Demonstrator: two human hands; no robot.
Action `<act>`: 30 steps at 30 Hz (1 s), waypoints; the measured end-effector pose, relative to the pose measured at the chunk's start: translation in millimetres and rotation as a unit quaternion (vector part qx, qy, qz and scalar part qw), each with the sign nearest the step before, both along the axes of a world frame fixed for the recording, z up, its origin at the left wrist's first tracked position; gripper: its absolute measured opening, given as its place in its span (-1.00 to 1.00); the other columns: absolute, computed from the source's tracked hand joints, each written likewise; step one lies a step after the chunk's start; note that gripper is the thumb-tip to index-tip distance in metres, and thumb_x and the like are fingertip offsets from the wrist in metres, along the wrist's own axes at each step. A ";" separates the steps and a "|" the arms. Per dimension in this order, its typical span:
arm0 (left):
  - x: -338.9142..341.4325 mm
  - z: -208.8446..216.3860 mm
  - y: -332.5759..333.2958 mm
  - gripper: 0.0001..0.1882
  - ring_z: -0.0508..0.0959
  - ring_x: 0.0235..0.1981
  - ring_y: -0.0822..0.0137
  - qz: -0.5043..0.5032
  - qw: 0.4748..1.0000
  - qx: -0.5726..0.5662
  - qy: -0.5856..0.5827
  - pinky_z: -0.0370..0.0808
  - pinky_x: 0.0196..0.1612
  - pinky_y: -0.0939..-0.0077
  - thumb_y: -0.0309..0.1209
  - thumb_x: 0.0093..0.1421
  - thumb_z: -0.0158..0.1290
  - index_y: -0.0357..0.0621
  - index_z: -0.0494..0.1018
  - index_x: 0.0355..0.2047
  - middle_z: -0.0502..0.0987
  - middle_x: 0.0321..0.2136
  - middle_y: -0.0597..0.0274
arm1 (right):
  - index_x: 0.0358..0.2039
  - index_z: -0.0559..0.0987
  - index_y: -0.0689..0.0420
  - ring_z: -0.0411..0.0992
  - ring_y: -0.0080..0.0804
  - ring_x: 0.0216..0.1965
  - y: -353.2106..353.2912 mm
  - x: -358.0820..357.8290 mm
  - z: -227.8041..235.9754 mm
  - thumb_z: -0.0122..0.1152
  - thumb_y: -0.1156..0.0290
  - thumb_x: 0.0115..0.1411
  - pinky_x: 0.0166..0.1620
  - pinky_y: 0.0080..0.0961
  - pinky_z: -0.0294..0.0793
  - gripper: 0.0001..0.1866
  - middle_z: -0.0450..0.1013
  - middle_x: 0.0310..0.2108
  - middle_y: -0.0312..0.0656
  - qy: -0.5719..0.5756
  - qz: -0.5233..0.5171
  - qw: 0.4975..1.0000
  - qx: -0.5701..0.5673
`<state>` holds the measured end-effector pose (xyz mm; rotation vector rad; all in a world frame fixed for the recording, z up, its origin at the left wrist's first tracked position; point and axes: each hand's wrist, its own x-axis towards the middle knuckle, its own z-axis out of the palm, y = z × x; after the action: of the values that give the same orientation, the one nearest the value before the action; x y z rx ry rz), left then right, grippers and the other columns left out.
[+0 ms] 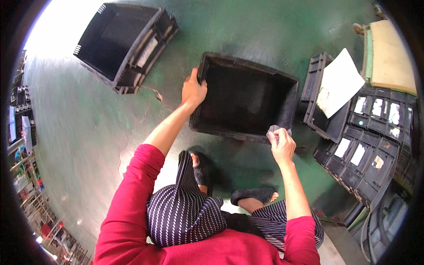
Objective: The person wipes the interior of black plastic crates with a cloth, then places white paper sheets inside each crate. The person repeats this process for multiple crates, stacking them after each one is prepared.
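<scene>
A black plastic crate [245,95] with nothing visible inside sits in front of me, its dark interior facing up. My left hand [194,89] grips its left wall, fingers curled over the rim. At the near right corner, my right hand [282,143] is closed on a crumpled grey cloth [274,129], which touches the crate's rim there. Part of the cloth is hidden by my fingers.
Another black crate [119,44] stands at the far left. To the right, a black crate [314,84] holds a white sheet [340,81], beside stacked labelled black crates [369,152]. A cream-coloured box [393,55] is at the far right. My sandalled feet [254,195] rest on the green floor [154,115].
</scene>
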<state>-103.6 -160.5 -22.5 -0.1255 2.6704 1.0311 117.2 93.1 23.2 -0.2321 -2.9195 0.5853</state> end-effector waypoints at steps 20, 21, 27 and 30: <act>-16.4 231.3 80.5 -0.46 0.57 -0.17 0.18 -0.199 0.905 0.072 0.369 0.46 -0.08 0.36 -0.24 0.03 0.27 -0.04 0.38 0.01 0.55 -0.22 -0.02 | -0.11 0.51 0.15 0.42 -0.61 -0.29 40.3 -86.3 174.4 0.14 0.13 0.24 -0.21 -0.59 0.44 -0.63 0.47 -0.27 -0.34 0.131 -0.195 0.699 -0.675; -17.6 227.9 81.6 -0.45 0.57 -0.16 0.17 -0.202 0.901 0.071 0.378 0.46 -0.08 0.36 -0.22 0.03 0.27 -0.03 0.38 0.02 0.55 -0.21 -0.03 | -0.08 0.50 0.15 0.42 -0.59 -0.26 11.3 -98.9 164.8 0.13 0.14 0.25 -0.16 -0.57 0.43 -0.62 0.48 -0.25 -0.31 0.128 -0.158 0.650 -0.732; 1.6 218.5 108.3 -0.48 0.55 -0.42 0.10 -0.264 0.882 0.110 0.375 0.50 -0.28 0.31 -0.11 0.04 0.22 0.09 0.47 0.03 0.50 -0.44 0.06 | 0.27 0.13 0.22 0.02 -0.30 0.30 -130.9 -151.7 59.1 -0.10 0.26 0.33 0.30 -0.34 0.00 -0.44 0.08 0.28 -0.10 0.186 0.146 0.769 -0.594; 7.1 223.0 99.8 -0.54 0.55 -0.26 0.33 -0.263 0.892 0.100 0.355 0.45 -0.15 0.47 -0.26 0.09 0.21 -0.01 0.47 0.03 0.56 -0.25 0.09 | 0.18 0.27 0.22 0.11 -0.06 0.25 -111.6 -147.7 23.2 -0.06 0.47 0.13 0.26 -0.26 0.10 -0.46 0.15 0.22 0.05 0.090 0.095 0.816 -0.563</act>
<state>-96.4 -60.7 200.5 1.1606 2.8611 1.3129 -30.5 -18.5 46.4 0.0093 -2.0402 2.1497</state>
